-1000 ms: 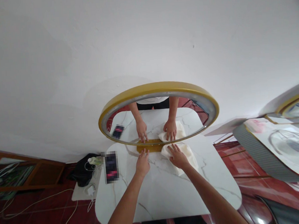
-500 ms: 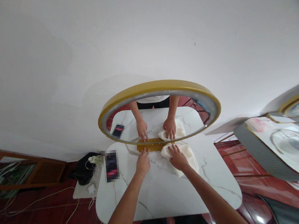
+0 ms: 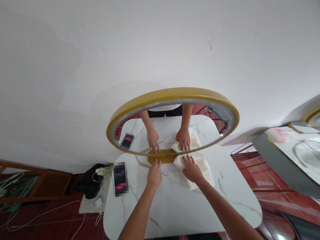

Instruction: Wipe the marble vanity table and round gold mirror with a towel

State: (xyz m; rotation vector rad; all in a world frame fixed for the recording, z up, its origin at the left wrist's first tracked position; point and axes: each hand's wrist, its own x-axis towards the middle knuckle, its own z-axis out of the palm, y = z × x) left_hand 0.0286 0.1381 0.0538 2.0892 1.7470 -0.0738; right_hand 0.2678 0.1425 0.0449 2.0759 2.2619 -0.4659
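Note:
A round mirror with a gold frame (image 3: 171,94) stands on a white marble-patterned table (image 3: 181,214). Its flat gold base (image 3: 161,159) rests on the tabletop. My left hand (image 3: 154,175) is open, its outstretched fingertips at the near left part of that base. Beside the base's right end, my right hand (image 3: 192,170) lies with fingers spread over a crumpled cream cloth (image 3: 206,172), pressing down without gripping. Part of the cloth is hidden under this hand. Both hands and the cloth appear again as reflections in the glass.
At the table's left lies a dark, blurred-out object (image 3: 120,179). Left of the table are a black bag (image 3: 90,183), a white charger (image 3: 99,203) and loose cables on the red tiled floor. On the right stand another white-topped table (image 3: 303,153) and a black chair (image 3: 303,223).
The whole view has shifted slightly. Both hands and the cloth keep nearly the same places at the mirror's base.

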